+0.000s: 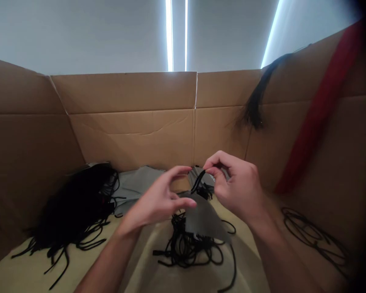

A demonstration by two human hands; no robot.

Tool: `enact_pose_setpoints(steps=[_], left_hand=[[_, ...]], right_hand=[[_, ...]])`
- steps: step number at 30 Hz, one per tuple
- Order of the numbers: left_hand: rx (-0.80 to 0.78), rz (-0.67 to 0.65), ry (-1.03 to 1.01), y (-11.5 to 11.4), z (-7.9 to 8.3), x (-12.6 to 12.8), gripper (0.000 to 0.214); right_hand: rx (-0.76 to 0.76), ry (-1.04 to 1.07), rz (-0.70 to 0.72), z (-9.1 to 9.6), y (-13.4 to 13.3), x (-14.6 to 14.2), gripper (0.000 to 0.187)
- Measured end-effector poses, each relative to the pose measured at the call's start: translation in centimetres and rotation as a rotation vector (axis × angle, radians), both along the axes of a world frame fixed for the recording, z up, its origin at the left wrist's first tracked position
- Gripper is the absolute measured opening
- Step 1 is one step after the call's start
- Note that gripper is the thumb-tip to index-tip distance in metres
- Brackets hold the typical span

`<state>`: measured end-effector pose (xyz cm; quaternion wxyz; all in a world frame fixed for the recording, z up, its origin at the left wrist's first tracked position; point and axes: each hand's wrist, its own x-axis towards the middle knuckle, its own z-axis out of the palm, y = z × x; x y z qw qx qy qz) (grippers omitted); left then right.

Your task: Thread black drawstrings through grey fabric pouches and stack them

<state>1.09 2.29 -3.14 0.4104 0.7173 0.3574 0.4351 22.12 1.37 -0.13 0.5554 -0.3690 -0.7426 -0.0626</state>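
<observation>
My right hand [234,185] pinches the end of a black cord [198,182] between thumb and fingertips, held up in the middle of the view. My left hand [160,199] grips the upper edge of a grey fabric piece [205,221] just below that cord, fingers curled. A tangle of black cords [189,246] lies under the fabric on the beige surface [24,272].
Tall cardboard walls [131,134] surround the work area. A pile of black cords [76,211] lies at left beside folded grey fabric pieces [134,187]. A loop of black cord [311,236] rests at right. A red strip [320,106] and a dark tassel [256,106] hang on the right wall.
</observation>
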Motion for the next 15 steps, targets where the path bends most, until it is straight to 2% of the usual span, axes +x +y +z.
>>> enact_pose_setpoints(steps=[1,3,5,8,11,15], left_hand=[[0.001,-0.094,-0.055,-0.2,-0.5,1.3,0.073],[-0.060,-0.238,-0.025,-0.1,-1.2,2.9,0.037],[-0.110,-0.253,-0.006,0.3,-1.6,3.3,0.015],[-0.115,-0.217,-0.052,0.7,-1.2,2.5,0.018],[0.008,-0.083,0.026,0.5,-0.4,1.5,0.022],[0.426,0.295,0.209,0.3,0.2,1.0,0.016]], right_hand=[[0.012,-0.008,0.002,0.0,-0.1,-0.1,0.024],[0.020,-0.007,-0.008,0.0,-0.3,0.1,0.024],[0.023,-0.001,-0.027,0.2,-0.3,0.6,0.024],[0.041,0.024,-0.066,0.5,-0.2,1.4,0.024],[0.044,0.054,-0.086,0.7,-0.2,1.8,0.024],[0.021,0.059,-0.040,0.7,-0.8,1.6,0.021]])
